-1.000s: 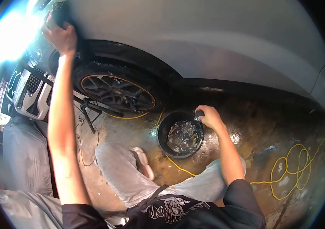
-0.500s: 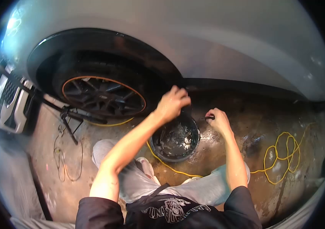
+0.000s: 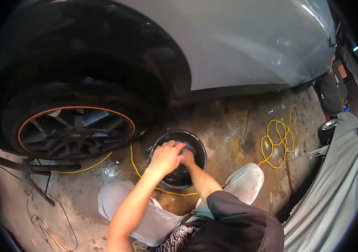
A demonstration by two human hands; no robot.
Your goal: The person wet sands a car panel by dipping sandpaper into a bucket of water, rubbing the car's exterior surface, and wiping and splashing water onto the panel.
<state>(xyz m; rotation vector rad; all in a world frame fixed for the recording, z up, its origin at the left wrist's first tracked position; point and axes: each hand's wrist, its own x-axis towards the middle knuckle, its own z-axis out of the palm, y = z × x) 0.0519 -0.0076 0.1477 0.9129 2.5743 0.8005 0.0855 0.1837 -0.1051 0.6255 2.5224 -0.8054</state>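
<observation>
A round black bucket [image 3: 204, 157] with dark, wet contents stands on the floor between my legs, by the car wheel. Over its middle is my left hand [image 3: 166, 158], its fingers loosely bent and apart, with nothing visible in them. My right hand [image 3: 186, 157] reaches down inside the bucket, close beside my left hand. Its fingers are mostly hidden, so whatever they hold cannot be made out. Left of the bucket is the car's wheel [image 3: 76, 135], with dark spokes and an orange ring round the rim.
The car's grey body panel [image 3: 238, 54] spans the top. A yellow cord [image 3: 145, 185] runs round the bucket to a loose coil [image 3: 277, 143] at right. At left stands a black tripod-like stand [image 3: 40, 168]. Grey fabric [image 3: 334, 185] hangs at right. The floor [image 3: 233, 122] is wet.
My right hand, which held a small dark object right of the bucket, has moved left into it. My left hand has lowered over the bucket. The view has turned rightward.
</observation>
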